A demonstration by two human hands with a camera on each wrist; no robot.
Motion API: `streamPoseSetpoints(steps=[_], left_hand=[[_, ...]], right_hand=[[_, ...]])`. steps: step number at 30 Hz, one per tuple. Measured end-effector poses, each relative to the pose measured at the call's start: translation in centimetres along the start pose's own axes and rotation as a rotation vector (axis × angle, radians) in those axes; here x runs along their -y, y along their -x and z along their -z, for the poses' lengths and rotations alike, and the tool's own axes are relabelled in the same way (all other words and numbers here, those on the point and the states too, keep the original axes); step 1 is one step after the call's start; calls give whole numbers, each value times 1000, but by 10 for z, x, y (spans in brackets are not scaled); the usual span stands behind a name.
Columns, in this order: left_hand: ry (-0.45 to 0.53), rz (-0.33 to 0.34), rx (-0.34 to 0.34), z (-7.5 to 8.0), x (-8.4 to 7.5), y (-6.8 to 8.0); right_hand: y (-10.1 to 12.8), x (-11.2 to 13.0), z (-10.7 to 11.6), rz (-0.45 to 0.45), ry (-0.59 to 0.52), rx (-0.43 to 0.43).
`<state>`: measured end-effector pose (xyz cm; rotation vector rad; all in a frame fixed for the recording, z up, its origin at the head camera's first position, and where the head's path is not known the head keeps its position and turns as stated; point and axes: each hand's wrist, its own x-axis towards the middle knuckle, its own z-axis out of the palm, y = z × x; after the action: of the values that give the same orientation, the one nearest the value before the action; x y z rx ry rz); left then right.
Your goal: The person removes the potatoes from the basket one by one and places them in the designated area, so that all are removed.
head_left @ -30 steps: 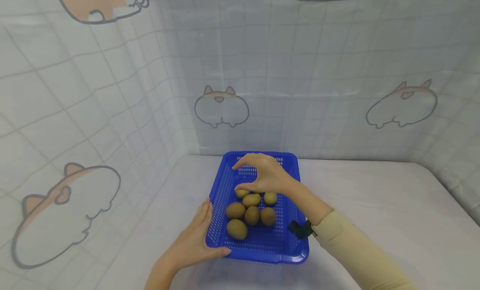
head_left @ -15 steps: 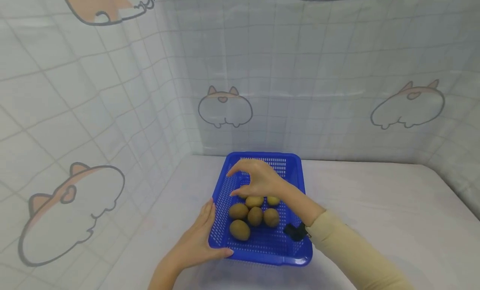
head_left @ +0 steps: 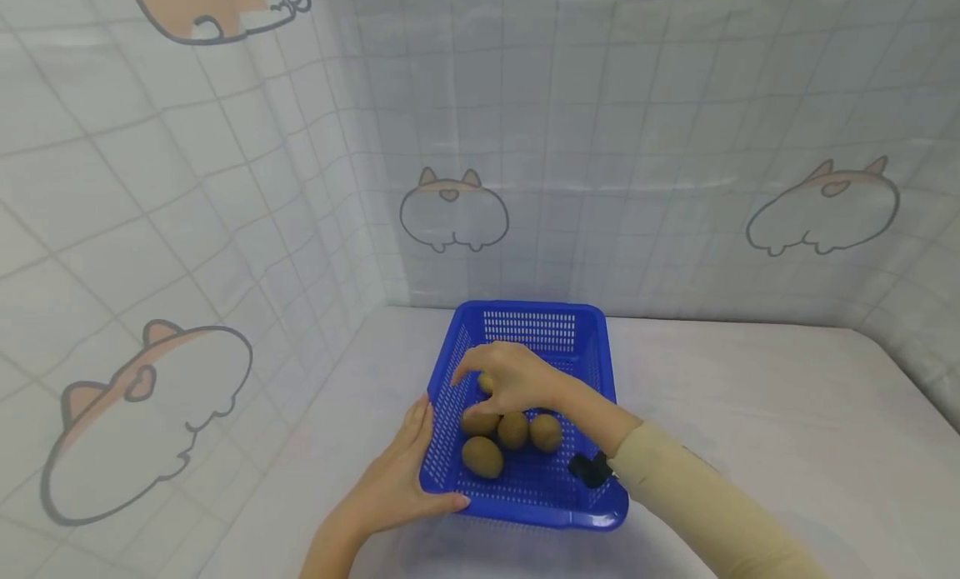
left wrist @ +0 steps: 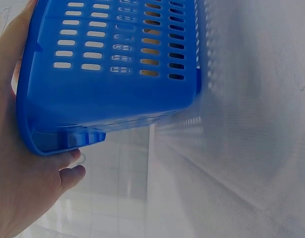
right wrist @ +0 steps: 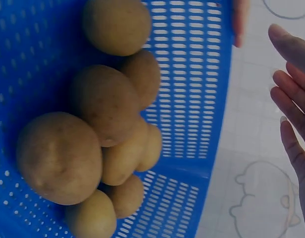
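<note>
Fingers (right wrist: 293, 91) of the right hand (head_left: 517, 381) are loosely bent and held apart from the thumb, with nothing gripped between them. Said hand is over the middle of a blue slotted basket (head_left: 540, 516), above the potatoes (head_left: 482, 456); whether the thumb touches one cannot be fairly judged from the head view. Fingers of the left hand (head_left: 397, 479) are extended along the outside of the left wall, the thumb lying on the near rim, so the near left corner is spanned by that hand.

Potatoes lie grouped inside, toward the left side: three brown ones abreast, one nearer the near rim, paler ones farther back and partly hidden. Basket floor shows between the group and the right wall, and along the near edge. Far rim stands near the patterned back sheet (head_left: 637, 229). White table (head_left: 735, 387) extends widely beyond the right rim; the left rim has a narrower strip before the side sheet (head_left: 225, 254).
</note>
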<state>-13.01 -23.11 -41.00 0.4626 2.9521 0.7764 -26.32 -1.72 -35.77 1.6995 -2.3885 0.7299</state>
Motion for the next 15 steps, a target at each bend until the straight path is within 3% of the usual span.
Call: streamPoseSetpoints(steps=[9, 15], left_hand=[[-16, -13, -8, 0, 1, 1], [8, -5, -2, 0, 1, 0]], right_hand=[[-4, 6, -17, -37, 151, 239], [-3, 8, -30, 16, 245, 353]])
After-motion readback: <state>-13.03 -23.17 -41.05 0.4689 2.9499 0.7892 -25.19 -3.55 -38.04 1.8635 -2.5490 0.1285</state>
